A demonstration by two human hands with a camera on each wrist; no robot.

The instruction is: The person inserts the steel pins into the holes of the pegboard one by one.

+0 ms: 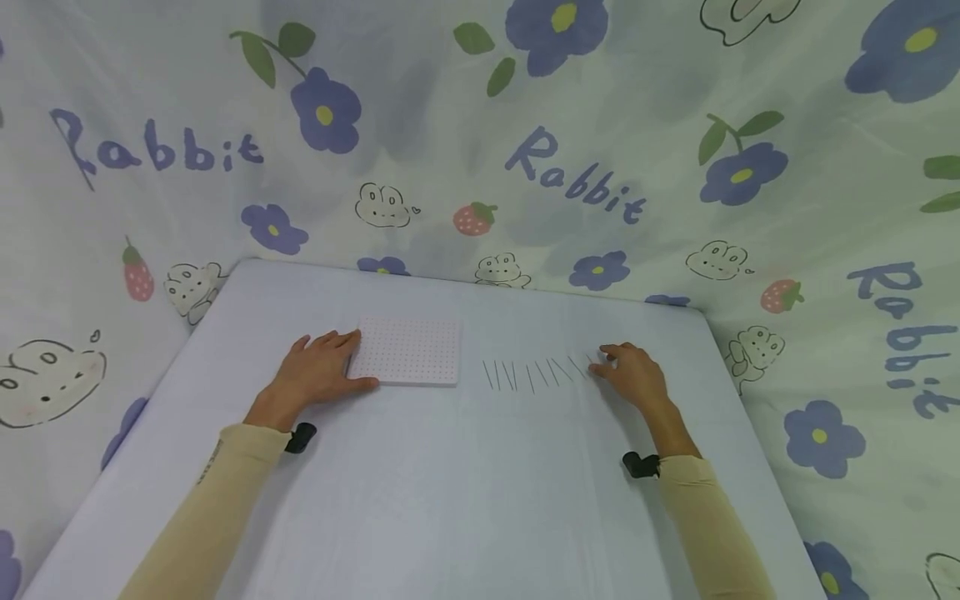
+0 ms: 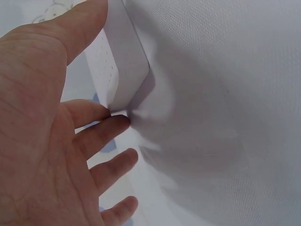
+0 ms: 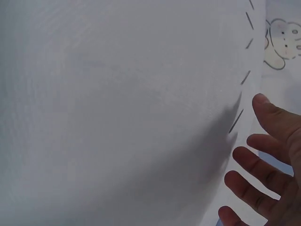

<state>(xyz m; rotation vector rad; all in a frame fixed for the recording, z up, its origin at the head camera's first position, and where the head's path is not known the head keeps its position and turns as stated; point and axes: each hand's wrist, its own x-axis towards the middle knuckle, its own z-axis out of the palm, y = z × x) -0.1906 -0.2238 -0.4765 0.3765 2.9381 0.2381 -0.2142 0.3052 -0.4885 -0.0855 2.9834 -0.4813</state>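
Observation:
A white board with rows of small holes lies flat on the table. My left hand holds it at its left near corner, the thumb along the near edge and the fingers at the left edge. In the left wrist view the board's side shows between thumb and fingers. My right hand hovers at the right end of a row of thin dark sticks. In the right wrist view its fingers are spread and loosely bent, with nothing between them; the nearest stick lies just beyond the thumb.
The table has a white cover. A patterned cloth with flowers and rabbits hangs behind the table and along its sides. The sticks lie side by side, slightly slanted and spaced apart, to the right of the board.

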